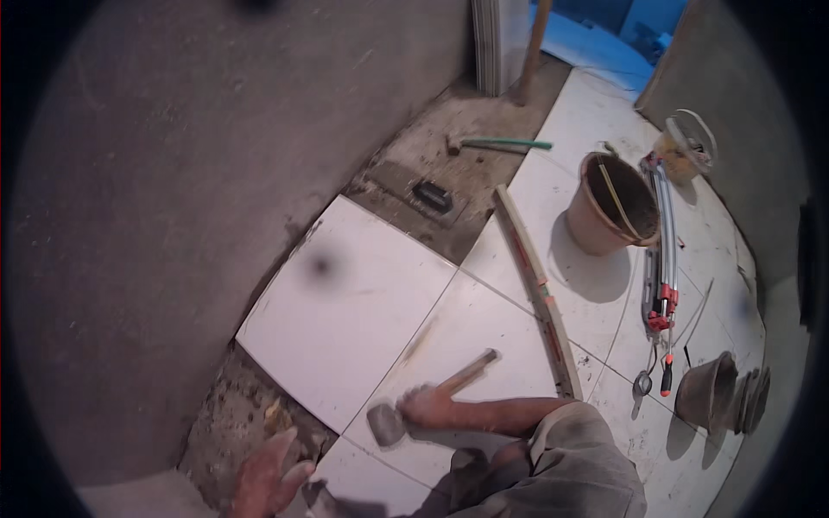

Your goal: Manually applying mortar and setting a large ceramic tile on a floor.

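Observation:
My right hand (425,407) is closed round a mallet near its head. The mallet's grey head (386,426) is just above a white floor tile, and its wooden handle (469,372) points away to the right. My left hand (269,476) has its thumb and fingers apart and holds nothing, over the rough mortar bed (231,423) by the wall. Between the wall and the tiled floor lies a large white tile (354,302), its near corner close to the mallet head.
A long level (537,289) lies across the tiles. Beyond are a trowel (432,197) and a green-handled hammer (505,142) on bare floor. To the right stand a bucket (596,216), a tile cutter (665,250), a clear pail (686,147) and dark buckets (706,393).

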{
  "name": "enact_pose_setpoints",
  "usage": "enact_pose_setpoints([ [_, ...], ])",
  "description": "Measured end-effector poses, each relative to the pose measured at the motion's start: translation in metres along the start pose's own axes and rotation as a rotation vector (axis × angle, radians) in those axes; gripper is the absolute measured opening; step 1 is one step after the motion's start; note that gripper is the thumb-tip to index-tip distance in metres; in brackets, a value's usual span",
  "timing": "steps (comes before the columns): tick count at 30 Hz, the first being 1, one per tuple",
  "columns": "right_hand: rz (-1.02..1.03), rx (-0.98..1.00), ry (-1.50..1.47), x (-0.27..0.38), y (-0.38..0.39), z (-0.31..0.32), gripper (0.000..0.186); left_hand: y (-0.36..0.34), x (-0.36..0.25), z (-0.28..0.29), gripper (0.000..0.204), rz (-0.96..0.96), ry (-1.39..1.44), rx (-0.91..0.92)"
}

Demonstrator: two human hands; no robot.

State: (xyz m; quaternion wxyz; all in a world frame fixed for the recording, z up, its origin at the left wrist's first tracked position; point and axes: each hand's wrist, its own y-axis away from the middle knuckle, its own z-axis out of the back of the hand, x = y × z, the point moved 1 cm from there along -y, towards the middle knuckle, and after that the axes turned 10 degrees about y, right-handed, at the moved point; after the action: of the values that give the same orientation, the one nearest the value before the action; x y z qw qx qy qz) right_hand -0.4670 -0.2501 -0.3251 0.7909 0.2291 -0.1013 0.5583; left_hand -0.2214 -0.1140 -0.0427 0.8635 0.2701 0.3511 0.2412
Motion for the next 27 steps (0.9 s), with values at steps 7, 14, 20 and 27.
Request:
enact_pose_setpoints([
  [7,-0.599,-0.118,-0.281,-0.088,0.010,0.088,0.035,-0.068,-0.020,0.023,0.053,-0.197,0.010,-0.317],
  [14,-0.896,-0.262,-0.322,-0.149,0.077,0.103,0.044,-0.042,-0.102,0.101,0.050,-0.315,-0.065,-0.311],
  [20,-1.053,-0.265,-0.754,-0.193,0.078,0.091,0.043,-0.115,-0.041,0.130,0.050,-0.098,0.019,-0.599],
  [27,-0.964,-0.133,-0.132,-0.239,0.125,0.265,0.034,-0.267,-0.005,-0.006,0.049,-0.242,0.241,-0.377],
])
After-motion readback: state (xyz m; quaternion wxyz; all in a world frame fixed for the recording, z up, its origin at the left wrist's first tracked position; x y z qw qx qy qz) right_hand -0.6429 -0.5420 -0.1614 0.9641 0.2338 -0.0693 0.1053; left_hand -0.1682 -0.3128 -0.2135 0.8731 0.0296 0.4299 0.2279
